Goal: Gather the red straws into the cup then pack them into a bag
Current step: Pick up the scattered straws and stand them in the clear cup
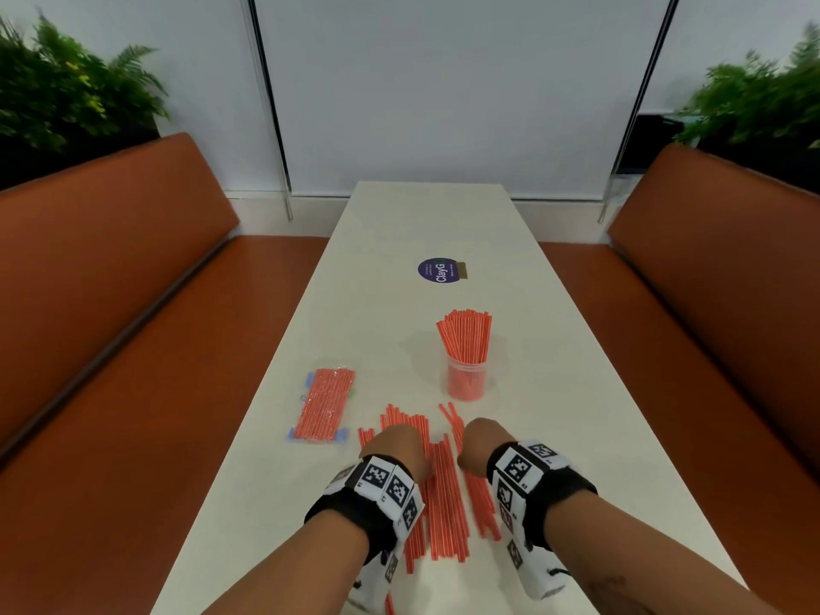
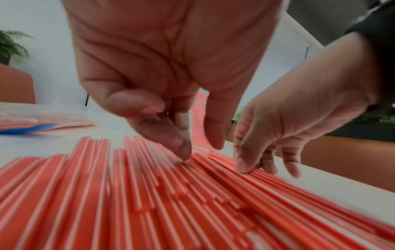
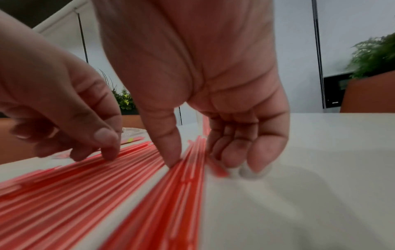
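Many loose red straws point(image 1: 443, 494) lie side by side on the white table point(image 1: 421, 224) right in front of me. My left hand point(image 1: 392, 443) is on the left part of the pile, fingers loosely bent, one fingertip point(image 2: 183, 152) touching the straws point(image 2: 149, 194). My right hand point(image 1: 481, 441) is at the pile's right side. Its thumb point(image 3: 171, 159) and curled fingers point(image 3: 235, 160) close around a narrow bundle point(image 3: 181, 194) that still lies on the table. Beyond the hands a clear cup point(image 1: 466, 381) stands upright, packed with straws point(image 1: 466, 335). A clear bag point(image 1: 321, 403) filled with straws lies flat to the left.
A round purple sticker point(image 1: 439, 270) sits on the table further back. Orange benches run along the left point(image 1: 133, 326) and right point(image 1: 710, 326) of the narrow table. Potted plants point(image 1: 66, 91) stand behind the benches. A white wall closes the far end.
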### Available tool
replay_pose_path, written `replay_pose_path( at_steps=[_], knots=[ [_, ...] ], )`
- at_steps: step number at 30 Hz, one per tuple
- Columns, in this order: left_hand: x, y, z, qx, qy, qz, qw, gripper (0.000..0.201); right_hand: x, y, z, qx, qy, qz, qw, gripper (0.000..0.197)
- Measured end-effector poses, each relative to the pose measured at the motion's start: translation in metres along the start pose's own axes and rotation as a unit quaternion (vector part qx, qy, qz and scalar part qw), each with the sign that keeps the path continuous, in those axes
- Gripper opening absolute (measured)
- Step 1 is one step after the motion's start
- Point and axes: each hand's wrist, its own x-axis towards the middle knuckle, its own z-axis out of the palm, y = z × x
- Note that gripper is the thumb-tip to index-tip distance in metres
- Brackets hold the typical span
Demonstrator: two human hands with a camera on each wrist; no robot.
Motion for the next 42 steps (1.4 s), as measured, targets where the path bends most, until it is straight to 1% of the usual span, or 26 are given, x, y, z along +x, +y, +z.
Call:
replay_pose_path(
  at_steps=[1, 2, 3, 4, 6, 9, 12, 15, 18, 20, 21, 22, 25, 27, 28, 31, 33, 35, 36, 37, 39, 40, 41, 42],
  knots=[
    [0.000, 0.000, 0.001, 0.003, 0.000, 0.000, 1.000, 0.037, 0.000, -0.003, -0.001, -0.004, -0.017, -0.009, 1.000, 0.030],
    [-0.001, 0.000, 0.002, 0.004, 0.004, 0.007, 1.000, 0.034, 0.001, -0.004, 0.001, -0.004, -0.018, -0.024, 1.000, 0.023],
    [-0.002, 0.001, 0.002, 0.006, 0.008, 0.016, 1.000, 0.027, 0.000, -0.004, 0.002, -0.004, -0.016, -0.033, 0.999, 0.019],
    [-0.003, 0.001, 0.002, 0.008, 0.012, 0.030, 0.999, 0.021, -0.001, -0.005, 0.004, -0.010, -0.009, -0.038, 0.999, 0.026],
    [-0.005, 0.003, 0.004, 0.012, 0.025, 0.046, 0.999, 0.024, 0.000, -0.004, 0.010, -0.022, -0.011, -0.044, 0.999, 0.032],
    [-0.008, 0.008, 0.009, 0.021, 0.030, 0.056, 0.998, 0.032, -0.003, -0.002, 0.018, -0.033, -0.007, -0.057, 0.998, 0.031],
    [-0.011, 0.015, 0.011, 0.031, 0.019, 0.051, 0.998, 0.037, -0.008, 0.000, 0.017, 0.018, 0.003, -0.039, 0.999, 0.031],
    [-0.013, 0.024, 0.012, 0.042, 0.016, 0.039, 0.998, 0.041, -0.017, 0.010, 0.008, 0.093, 0.016, -0.043, 0.995, 0.032],
    [-0.013, 0.034, 0.014, 0.062, 0.022, 0.031, 0.997, 0.038, -0.024, 0.019, -0.001, 0.144, -0.038, -0.029, 0.988, 0.025],
    [-0.013, 0.041, 0.014, 0.073, 0.020, 0.027, 0.997, 0.034, -0.020, 0.028, 0.002, 0.217, -0.049, -0.033, 0.974, 0.012],
    [-0.012, 0.044, 0.014, 0.080, 0.016, 0.031, 0.996, 0.033, -0.020, 0.033, 0.003, 0.272, -0.032, -0.021, 0.962, 0.015],
    [-0.011, 0.048, 0.015, 0.084, 0.009, 0.033, 0.996, 0.032, -0.019, 0.036, 0.004, 0.292, -0.023, -0.019, 0.956, 0.017],
    [-0.007, 0.058, 0.020, 0.089, -0.017, 0.026, 0.996, 0.029, -0.017, 0.044, 0.004, 0.294, -0.009, -0.029, 0.955, 0.001],
    [-0.006, 0.063, 0.025, 0.092, -0.027, 0.018, 0.995, 0.030, -0.014, 0.048, 0.003, 0.306, -0.008, -0.046, 0.951, 0.003],
    [-0.006, 0.064, 0.028, 0.084, -0.031, 0.009, 0.996, 0.030, -0.013, 0.050, 0.002, 0.307, -0.012, -0.060, 0.950, 0.008],
    [-0.005, 0.064, 0.030, 0.018, -0.021, -0.021, 0.999, 0.030, -0.009, 0.057, 0.002, 0.296, -0.001, -0.097, 0.950, 0.033],
    [-0.005, 0.062, 0.023, -0.055, -0.003, -0.041, 0.998, 0.030, -0.007, 0.058, 0.001, 0.278, 0.037, -0.113, 0.953, 0.040],
    [-0.004, 0.060, 0.016, -0.152, 0.027, -0.047, 0.987, 0.030, -0.005, 0.057, -0.002, 0.299, 0.071, -0.126, 0.943, 0.042],
    [-0.004, 0.060, 0.011, -0.209, 0.039, -0.053, 0.976, 0.031, -0.004, 0.057, -0.003, 0.324, 0.084, -0.129, 0.933, 0.043],
    [-0.003, 0.059, 0.007, -0.272, 0.050, -0.064, 0.959, 0.031, -0.003, 0.056, -0.005, 0.351, 0.090, -0.129, 0.923, 0.042],
    [-0.001, 0.057, 0.000, -0.397, 0.060, -0.091, 0.911, 0.031, -0.002, 0.055, -0.008, 0.400, 0.106, -0.130, 0.901, 0.040],
    [0.001, 0.056, -0.003, -0.435, 0.074, -0.097, 0.892, 0.028, -0.001, 0.054, -0.011, 0.423, 0.117, -0.132, 0.889, 0.038],
    [0.003, 0.055, -0.005, -0.447, 0.097, -0.097, 0.884, 0.024, -0.001, 0.053, -0.016, 0.442, 0.130, -0.133, 0.877, 0.037],
    [0.007, 0.054, -0.008, -0.443, 0.122, -0.095, 0.883, 0.020, -0.002, 0.052, -0.022, 0.456, 0.149, -0.135, 0.867, 0.037]
  ],
)
